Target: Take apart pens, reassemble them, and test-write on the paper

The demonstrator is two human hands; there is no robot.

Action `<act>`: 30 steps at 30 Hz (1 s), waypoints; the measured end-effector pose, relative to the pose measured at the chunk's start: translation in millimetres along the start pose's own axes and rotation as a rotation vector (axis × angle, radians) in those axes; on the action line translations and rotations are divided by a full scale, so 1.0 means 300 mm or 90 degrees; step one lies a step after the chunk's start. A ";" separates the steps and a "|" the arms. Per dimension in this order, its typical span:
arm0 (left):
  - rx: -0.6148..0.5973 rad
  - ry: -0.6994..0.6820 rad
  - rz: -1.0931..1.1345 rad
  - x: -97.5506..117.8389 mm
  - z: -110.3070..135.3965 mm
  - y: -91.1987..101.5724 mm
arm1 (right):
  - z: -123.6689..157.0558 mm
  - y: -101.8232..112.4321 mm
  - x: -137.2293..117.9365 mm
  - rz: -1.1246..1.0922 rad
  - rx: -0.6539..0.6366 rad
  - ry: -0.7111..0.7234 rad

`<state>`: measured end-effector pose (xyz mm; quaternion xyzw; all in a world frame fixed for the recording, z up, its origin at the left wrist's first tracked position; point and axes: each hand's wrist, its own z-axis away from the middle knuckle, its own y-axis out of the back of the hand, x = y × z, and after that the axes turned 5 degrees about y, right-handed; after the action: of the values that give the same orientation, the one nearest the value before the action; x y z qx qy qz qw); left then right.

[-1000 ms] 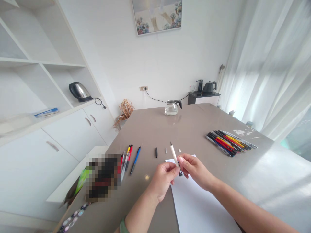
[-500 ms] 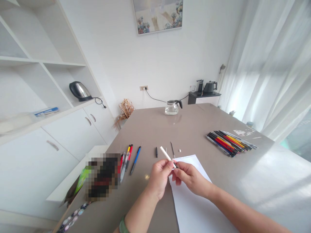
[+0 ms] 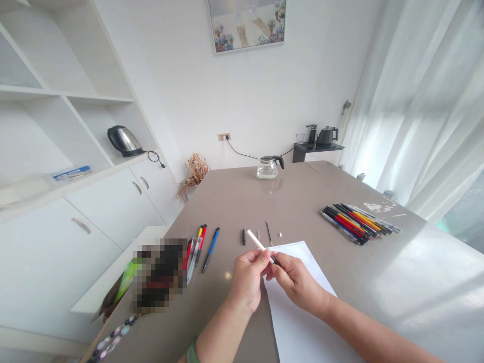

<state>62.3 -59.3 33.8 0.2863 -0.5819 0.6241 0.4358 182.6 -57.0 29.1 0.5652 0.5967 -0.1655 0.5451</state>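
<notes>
Forearms come in from the near side, hands meeting by the far left corner of the paper (image 3: 302, 317). Left hand (image 3: 245, 280): fingers pinch the white pen barrel (image 3: 256, 240). Right hand (image 3: 300, 282): fingers clasp its dark end. Barrel tilted, free end toward the surface's (image 3: 234, 201) far left corner. Just beyond lie a black grip piece (image 3: 244, 237), thin refill (image 3: 268, 232), small white tip (image 3: 280, 234). Blue pen (image 3: 210, 250) nearer left edge; pen bundle (image 3: 357, 223) toward right edge; glass pot (image 3: 266, 169) by far edge.
</notes>
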 end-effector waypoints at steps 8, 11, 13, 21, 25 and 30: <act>0.032 0.011 0.065 0.017 -0.016 0.027 | 0.008 0.002 -0.008 0.008 -0.031 0.021; 0.017 0.018 0.084 0.019 -0.019 0.036 | 0.008 -0.002 -0.015 -0.030 -0.027 0.010; 0.011 0.026 0.096 0.018 -0.022 0.043 | 0.006 0.000 -0.011 -0.035 -0.014 -0.006; 0.072 0.125 0.092 -0.002 -0.037 0.068 | -0.074 0.178 0.120 0.266 0.077 -0.249; 0.047 0.133 0.082 -0.006 -0.028 0.062 | -0.118 0.246 0.188 0.523 -0.055 -0.358; 0.045 0.131 0.071 -0.002 -0.024 0.059 | -0.157 0.221 0.225 0.577 -0.128 -0.382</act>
<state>48.0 -51.3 23.7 0.2031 -0.5265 0.6937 0.4476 233.2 35.0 16.9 0.6386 0.1250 -0.0098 0.7593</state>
